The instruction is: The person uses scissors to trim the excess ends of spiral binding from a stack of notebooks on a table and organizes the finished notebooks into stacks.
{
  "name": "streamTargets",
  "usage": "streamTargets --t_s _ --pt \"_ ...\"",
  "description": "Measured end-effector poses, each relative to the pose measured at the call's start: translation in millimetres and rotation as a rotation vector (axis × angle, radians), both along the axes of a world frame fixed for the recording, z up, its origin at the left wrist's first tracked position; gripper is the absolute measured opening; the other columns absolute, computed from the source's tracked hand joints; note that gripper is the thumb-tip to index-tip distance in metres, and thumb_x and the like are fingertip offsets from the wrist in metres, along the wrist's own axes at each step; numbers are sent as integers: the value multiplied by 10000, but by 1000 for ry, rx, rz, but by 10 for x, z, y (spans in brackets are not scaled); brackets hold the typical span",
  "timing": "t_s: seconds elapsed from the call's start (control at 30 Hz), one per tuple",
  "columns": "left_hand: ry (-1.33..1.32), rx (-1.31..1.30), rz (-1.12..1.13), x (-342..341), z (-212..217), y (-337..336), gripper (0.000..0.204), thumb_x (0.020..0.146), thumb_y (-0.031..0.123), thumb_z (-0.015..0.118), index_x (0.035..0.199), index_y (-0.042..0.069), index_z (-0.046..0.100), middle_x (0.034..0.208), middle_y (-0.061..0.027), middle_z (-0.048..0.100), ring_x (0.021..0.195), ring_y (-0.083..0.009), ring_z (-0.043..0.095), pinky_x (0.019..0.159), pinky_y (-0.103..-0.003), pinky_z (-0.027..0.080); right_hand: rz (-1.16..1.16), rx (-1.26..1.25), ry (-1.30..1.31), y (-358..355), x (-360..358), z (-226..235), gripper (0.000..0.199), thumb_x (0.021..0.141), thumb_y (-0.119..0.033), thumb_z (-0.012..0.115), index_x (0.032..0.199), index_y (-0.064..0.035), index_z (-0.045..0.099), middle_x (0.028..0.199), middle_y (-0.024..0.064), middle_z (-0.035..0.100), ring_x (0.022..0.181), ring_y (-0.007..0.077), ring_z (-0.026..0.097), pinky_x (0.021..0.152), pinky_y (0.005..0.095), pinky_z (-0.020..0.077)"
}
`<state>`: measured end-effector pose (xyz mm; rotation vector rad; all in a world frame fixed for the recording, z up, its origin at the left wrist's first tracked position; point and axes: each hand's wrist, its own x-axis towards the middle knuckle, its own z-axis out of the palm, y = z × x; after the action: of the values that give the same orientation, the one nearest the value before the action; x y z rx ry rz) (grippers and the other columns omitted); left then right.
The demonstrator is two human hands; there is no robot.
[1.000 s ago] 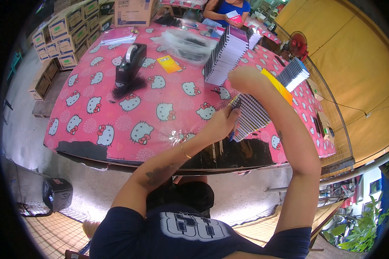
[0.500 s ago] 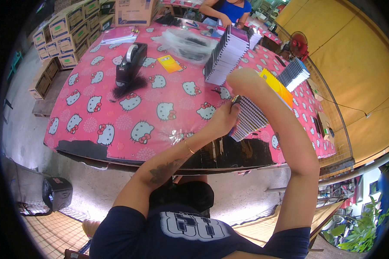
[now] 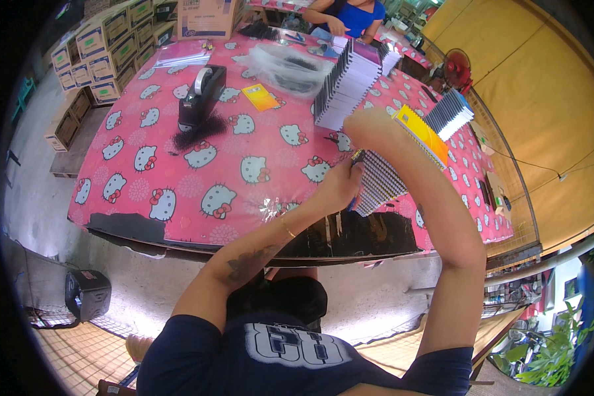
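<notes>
The notebook stack [image 3: 386, 178] lay at the table's [image 3: 178, 218] near edge, a yellow cover on top. My left hand [image 3: 340, 185] pinched its spiral edge; my right hand [image 3: 366, 125] pressed down, fingers hidden. I judged steady pressure would keep it square.

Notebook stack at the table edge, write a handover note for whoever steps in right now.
Left hand is pressed against the near end of the spiral notebook stack at the table's near edge. Right hand rests on top of that stack by its yellow cover. More bound stacks stand behind: one large, one further right. Tape dispenser sits untouched at left. How many are finished cannot be told.
</notes>
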<state>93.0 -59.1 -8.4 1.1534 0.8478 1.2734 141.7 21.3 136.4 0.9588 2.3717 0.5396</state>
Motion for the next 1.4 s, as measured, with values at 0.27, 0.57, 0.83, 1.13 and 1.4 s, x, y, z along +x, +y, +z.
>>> streamTargets --t_s 0.27,0.57,0.83,1.13,1.4 --pt "103 13 -57 -18 -102 -87 321 1026 306 402 1040 2 502 787 -89 612 639 -179 676 476 -284 514 24 82 118 100 108 -168 160 808 -144 641 907 -74 746 916 110 728 867 287 711 697 423 562" --pt "117 -34 -15 -26 -95 -18 311 1024 287 406 1038 -8 502 724 -88 585 529 -170 612 449 -301 492 55 -35 33 6 12 -120 156 780 -126 652 857 -16 733 871 166 711 819 318 705 691 435 561" --pt "80 -39 13 67 -188 -67 306 1025 294 412 1024 2 503 711 -88 581 519 -165 607 427 -301 485 35 54 105 63 15 -275 156 803 -110 627 897 -64 742 922 126 724 845 298 715 673 438 574" --pt "129 -76 -30 19 -185 -23 316 1018 314 418 1022 4 483 704 -77 568 521 -172 609 438 -297 507 -30 13 89 44 53 -263 166 755 -127 703 883 -24 726 891 173 708 856 331 700 701 430 569" --pt "103 -52 83 16 -275 15 353 1009 292 420 930 -39 512 640 -109 579 509 -211 623 466 -344 507 5 5 88 36 -27 -379 167 787 -120 637 895 -28 725 902 168 704 856 328 697 712 424 565"
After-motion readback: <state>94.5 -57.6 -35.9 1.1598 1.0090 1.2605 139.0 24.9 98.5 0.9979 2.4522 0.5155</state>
